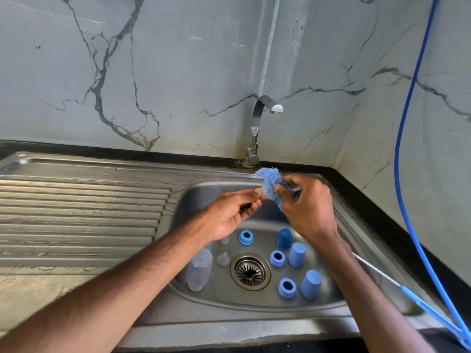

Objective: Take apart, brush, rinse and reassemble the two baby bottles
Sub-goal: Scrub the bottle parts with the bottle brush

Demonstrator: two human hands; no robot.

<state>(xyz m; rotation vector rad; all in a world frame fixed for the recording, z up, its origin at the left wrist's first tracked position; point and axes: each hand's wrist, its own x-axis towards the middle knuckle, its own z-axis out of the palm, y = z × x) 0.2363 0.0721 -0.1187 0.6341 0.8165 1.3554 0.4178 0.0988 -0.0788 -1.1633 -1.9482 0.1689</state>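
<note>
Disassembly looks done: a clear bottle (200, 270), blue rings (246, 237) and caps (297, 254) lie loose in the sink (229, 317). Above it, the left hand (230, 215) pinches a small pale part (263, 194), likely a teat, against the brush (270, 180), which the right hand (309, 207) grips. Rinsing and reassembly remain.

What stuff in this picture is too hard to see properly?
Head view, the only one:
- The pale piece the left hand pinches against the brush: fingertips and bristles cover it.
- The brush's handle: the right hand and right arm hide its middle; the bottom-right corner cuts off its end.
- Any second bottle: only one clear bottle shows; the left forearm covers the sink beside it.
</note>
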